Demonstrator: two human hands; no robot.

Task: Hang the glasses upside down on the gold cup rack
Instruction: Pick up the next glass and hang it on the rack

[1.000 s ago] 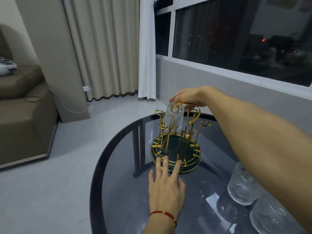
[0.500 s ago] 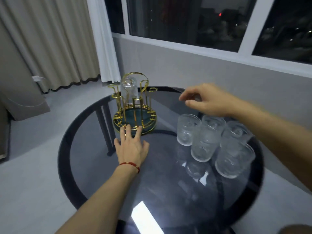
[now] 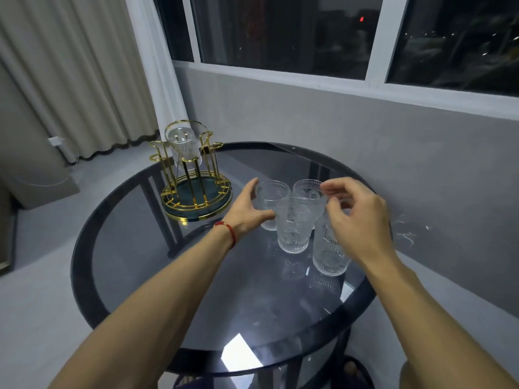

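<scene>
The gold cup rack [image 3: 196, 192] with its dark green base stands at the table's far left. One clear patterned glass [image 3: 184, 147] hangs upside down on it. Several more glasses stand upright in a cluster to its right: a back-left glass [image 3: 271, 196], a back-right glass [image 3: 308, 192], a middle glass [image 3: 293, 228] and a front glass [image 3: 327, 256]. My left hand [image 3: 248, 211], with a red string on the wrist, cups the back-left glass, thumb and fingers spread on either side. My right hand [image 3: 361, 220] hovers over the cluster's right side, fingers curled and empty, hiding part of it.
The round dark glass table [image 3: 224, 290] has a black rim and stands close to a grey wall under a window on the right. Curtains hang at the back left. Grey floor lies to the left of the table.
My left hand left the rack's base and moved right to the back-left glass. My right hand came down over the cluster. The view shifted closer.
</scene>
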